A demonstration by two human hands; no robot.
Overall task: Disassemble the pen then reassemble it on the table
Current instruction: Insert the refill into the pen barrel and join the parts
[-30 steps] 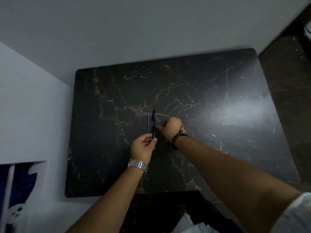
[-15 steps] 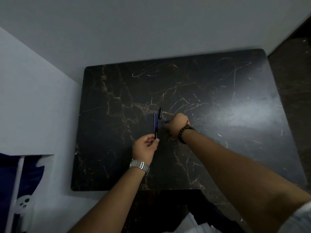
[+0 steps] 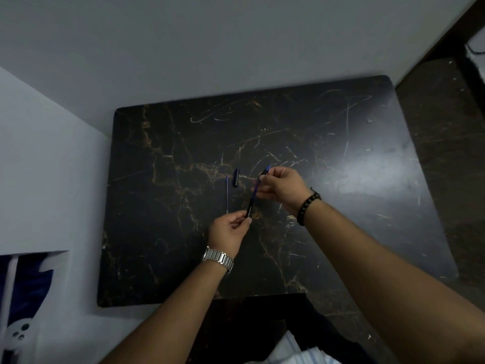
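Note:
A dark pen barrel [image 3: 252,199] with a blue upper part slants above the black marble table [image 3: 328,232]. My left hand [image 3: 228,231] pinches its lower end. My right hand [image 3: 282,187] grips its upper, blue end, with the blue tip [image 3: 267,169] poking out past the fingers. On the table to the left lies a thin blue refill [image 3: 227,193], pointing away from me. Right beside it rests the short dark cap [image 3: 236,177].
The table stands in a corner against pale walls at the back and left. A dark floor [image 3: 446,127] runs along its right side. A dark opening [image 3: 29,285] shows low in the left wall.
Both hands have lifted the barrel off the table and tilted it to the right. The cap and refill stay lying on the table.

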